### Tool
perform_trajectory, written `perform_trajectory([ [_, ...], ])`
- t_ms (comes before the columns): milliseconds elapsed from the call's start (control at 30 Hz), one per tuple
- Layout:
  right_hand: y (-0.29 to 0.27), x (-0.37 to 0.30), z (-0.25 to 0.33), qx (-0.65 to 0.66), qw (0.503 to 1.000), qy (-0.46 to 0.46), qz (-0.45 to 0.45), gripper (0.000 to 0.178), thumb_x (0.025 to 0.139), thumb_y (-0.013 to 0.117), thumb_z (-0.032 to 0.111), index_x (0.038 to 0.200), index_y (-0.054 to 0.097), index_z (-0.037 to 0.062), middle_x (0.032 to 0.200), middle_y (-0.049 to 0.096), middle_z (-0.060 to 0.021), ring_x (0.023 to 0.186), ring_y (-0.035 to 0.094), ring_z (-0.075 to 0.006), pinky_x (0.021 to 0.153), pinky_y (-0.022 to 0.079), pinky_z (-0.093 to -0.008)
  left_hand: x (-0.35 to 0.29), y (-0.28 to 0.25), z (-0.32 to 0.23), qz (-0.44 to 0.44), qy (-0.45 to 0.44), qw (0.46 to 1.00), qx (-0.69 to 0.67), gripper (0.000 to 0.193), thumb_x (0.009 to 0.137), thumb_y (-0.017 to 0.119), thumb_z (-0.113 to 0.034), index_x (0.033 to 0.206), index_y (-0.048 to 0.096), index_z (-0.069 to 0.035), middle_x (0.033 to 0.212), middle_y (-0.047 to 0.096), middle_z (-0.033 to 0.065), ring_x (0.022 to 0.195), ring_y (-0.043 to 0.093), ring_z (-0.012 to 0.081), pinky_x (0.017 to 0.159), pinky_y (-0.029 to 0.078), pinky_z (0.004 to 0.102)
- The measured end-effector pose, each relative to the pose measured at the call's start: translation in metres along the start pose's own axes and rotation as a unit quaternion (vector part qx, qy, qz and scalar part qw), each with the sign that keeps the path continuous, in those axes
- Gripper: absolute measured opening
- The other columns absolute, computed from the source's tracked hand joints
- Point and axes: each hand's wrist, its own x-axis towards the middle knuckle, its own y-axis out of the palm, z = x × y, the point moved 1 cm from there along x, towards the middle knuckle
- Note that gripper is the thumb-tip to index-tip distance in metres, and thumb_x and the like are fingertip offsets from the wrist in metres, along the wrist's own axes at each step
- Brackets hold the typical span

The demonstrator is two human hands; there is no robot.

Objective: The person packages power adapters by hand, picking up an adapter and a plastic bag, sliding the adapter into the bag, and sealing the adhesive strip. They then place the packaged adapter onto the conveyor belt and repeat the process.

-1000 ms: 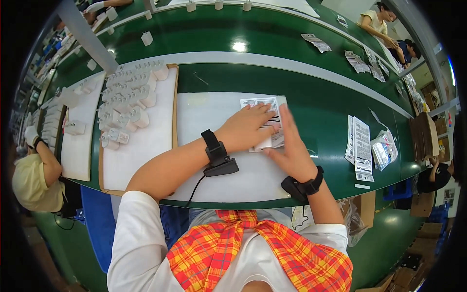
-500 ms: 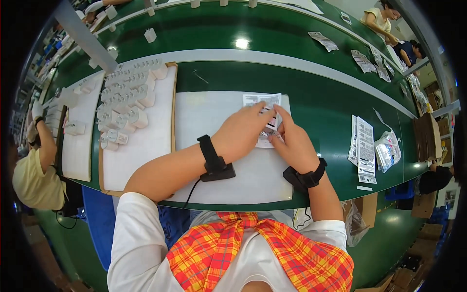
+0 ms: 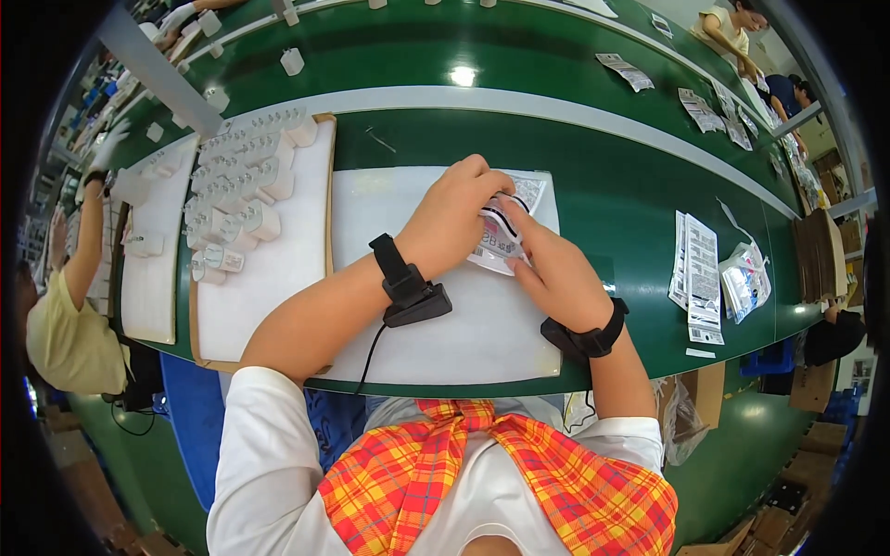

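A printed white-and-clear packaging pouch (image 3: 499,246) is gripped by both hands above a white mat (image 3: 445,343). My left hand (image 3: 461,208) curls its fingers over the pouch's upper left part. My right hand (image 3: 559,276) has thumb and fingers closed on the pouch's right side. The pouch is bent, with its far printed corner showing past the fingers. What it contains, if anything, is hidden by my hands. Both wrists wear black straps with small black boxes.
White plug chargers (image 3: 250,176) stand in rows, pins up, on a shallow cardboard tray (image 3: 269,324) at left. Flat printed pouches (image 3: 700,278) and a filled clear bag (image 3: 744,283) lie at right. A rail (image 3: 482,100) crosses behind. Co-workers sit left and far right.
My left fingers have curled round the pouch and moved slightly left. The pouch has turned and bent under both hands. A co-worker's gloved hand at left has risen.
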Motion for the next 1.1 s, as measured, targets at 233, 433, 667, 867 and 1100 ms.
perform_trajectory([
  [233, -0.03, -0.006, -0.021, 0.349, 0.928, 0.11, -0.068, 0.069, 0.086, 0.057, 0.001, 0.151, 0.034, 0.0062, 0.103, 0.061, -0.0085, 0.085, 0.06, -0.0183, 0.077, 0.049, -0.0323, 0.005, -0.003, 0.007, 0.115, -0.025, 0.905, -0.408, 0.034, 0.083, 0.068, -0.008, 0.116, 0.064, 0.0, 0.122, 0.062, 0.0146, 0.115, 0.059, 0.0301, 0.096, 0.048, 0.0394],
  [433, -0.041, -0.002, -0.005, 0.415, 0.899, 0.136, -0.037, 0.062, 0.091, 0.061, 0.013, 0.148, 0.037, 0.0018, 0.102, 0.056, -0.003, 0.08, 0.051, -0.0107, 0.076, 0.047, -0.0255, 0.004, -0.006, 0.004, 0.018, -0.067, 0.96, -0.272, 0.034, 0.093, 0.067, -0.022, 0.115, 0.064, 0.004, 0.11, 0.069, 0.0121, 0.106, 0.065, 0.0196, 0.09, 0.051, 0.0329],
  [667, -0.005, 0.012, -0.028, 0.285, 0.94, 0.173, -0.066, 0.038, 0.099, 0.059, 0.022, 0.128, 0.057, -0.0016, 0.086, 0.059, -0.002, 0.076, 0.056, -0.0099, 0.07, 0.048, -0.024, 0.005, 0.018, 0.007, 0.006, -0.167, 0.931, -0.324, 0.03, 0.098, 0.063, -0.024, 0.109, 0.066, 0.003, 0.098, 0.071, 0.0088, 0.09, 0.066, 0.0142, 0.079, 0.052, 0.0294],
  [867, -0.014, 0.009, -0.064, 0.343, 0.9, 0.266, -0.046, 0.03, 0.1, 0.061, 0.024, 0.11, 0.067, -0.0039, 0.084, 0.064, 0.0001, 0.076, 0.056, -0.0075, 0.072, 0.048, -0.0225, 0.009, 0.017, 0.01, -0.015, -0.179, 0.917, -0.356, 0.031, 0.099, 0.062, -0.029, 0.104, 0.07, 0.0, 0.096, 0.071, 0.009, 0.085, 0.061, 0.0125, 0.076, 0.05, 0.0281],
  [1100, -0.021, 0.013, -0.086, 0.258, 0.96, 0.08, -0.078, 0.021, 0.096, 0.063, 0.017, 0.107, 0.071, 0.0004, 0.095, 0.072, -0.0047, 0.081, 0.066, -0.0165, 0.075, 0.052, -0.028, 0.013, -0.009, 0.014, -0.006, 0.094, 0.994, 0.061, 0.015, 0.09, 0.064, -0.016, 0.098, 0.075, -0.008, 0.096, 0.07, 0.0081, 0.086, 0.059, 0.0235, 0.08, 0.048, 0.0324],
])
